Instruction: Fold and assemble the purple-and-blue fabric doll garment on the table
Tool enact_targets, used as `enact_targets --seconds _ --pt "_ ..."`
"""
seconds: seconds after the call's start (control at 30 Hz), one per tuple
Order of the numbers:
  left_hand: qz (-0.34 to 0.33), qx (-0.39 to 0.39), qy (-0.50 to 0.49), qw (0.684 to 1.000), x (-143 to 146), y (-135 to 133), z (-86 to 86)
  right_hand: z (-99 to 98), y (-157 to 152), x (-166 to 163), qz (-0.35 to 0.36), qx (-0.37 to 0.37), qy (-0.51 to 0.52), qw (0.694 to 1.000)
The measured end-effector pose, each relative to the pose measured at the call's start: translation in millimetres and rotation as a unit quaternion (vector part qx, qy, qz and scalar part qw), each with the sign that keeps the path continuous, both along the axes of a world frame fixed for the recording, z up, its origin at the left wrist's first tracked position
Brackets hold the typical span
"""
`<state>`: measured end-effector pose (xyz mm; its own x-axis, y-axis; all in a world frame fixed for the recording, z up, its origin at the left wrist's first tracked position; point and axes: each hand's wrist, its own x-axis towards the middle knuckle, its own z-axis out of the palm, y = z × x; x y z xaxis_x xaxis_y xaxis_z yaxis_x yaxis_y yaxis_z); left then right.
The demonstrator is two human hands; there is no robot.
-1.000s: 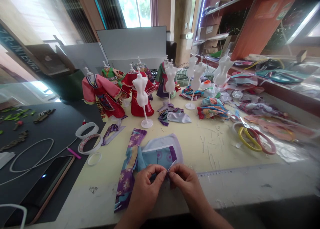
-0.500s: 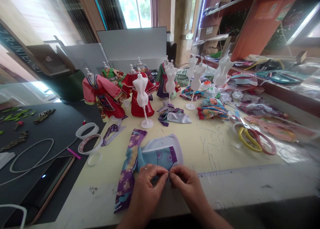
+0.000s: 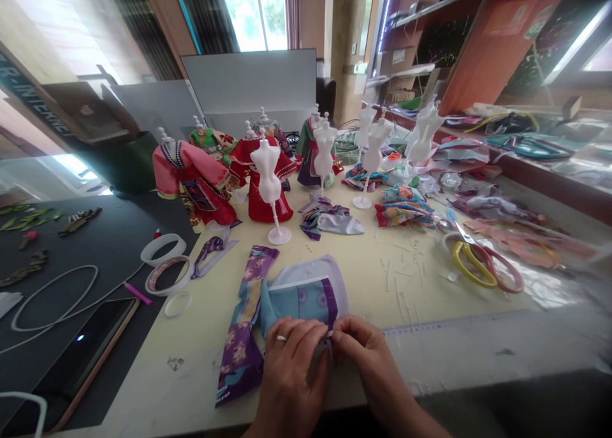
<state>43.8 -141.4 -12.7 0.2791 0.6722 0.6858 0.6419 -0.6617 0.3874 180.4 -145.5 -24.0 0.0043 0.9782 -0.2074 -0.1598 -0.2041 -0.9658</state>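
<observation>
At the table (image 3: 430, 285) edge nearest me, my left hand (image 3: 291, 358) and right hand (image 3: 366, 355) meet fingertip to fingertip, both pinching the near hem of the garment (image 3: 299, 294), which lies flat just beyond them, spread left to right.

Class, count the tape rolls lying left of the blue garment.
3: a white roll farthest back, a patterned roll before it, a small thin ring nearest; others may hide among the cloth.
</observation>
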Motion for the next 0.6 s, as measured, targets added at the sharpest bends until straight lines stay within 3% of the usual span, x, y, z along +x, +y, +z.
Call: enact_targets --seconds 0.17,0.4,0.6 --pt "0.012 0.053 -0.014 0.998 0.9 7.0 -6.7 4.6 -4.3 -2.3 -0.023 -0.017 0.026 0.999" --pt "-0.008 0.109 -0.003 0.994 -5.8 11.6 -2.4 8.6 -8.8 -3.4 0.022 -0.053 0.124 0.991" --pt "-0.044 0.147 0.048 0.987 -10.3 11.2 -3.3 6.0 -5.3 -6.3 0.024 -0.049 0.074 0.996"
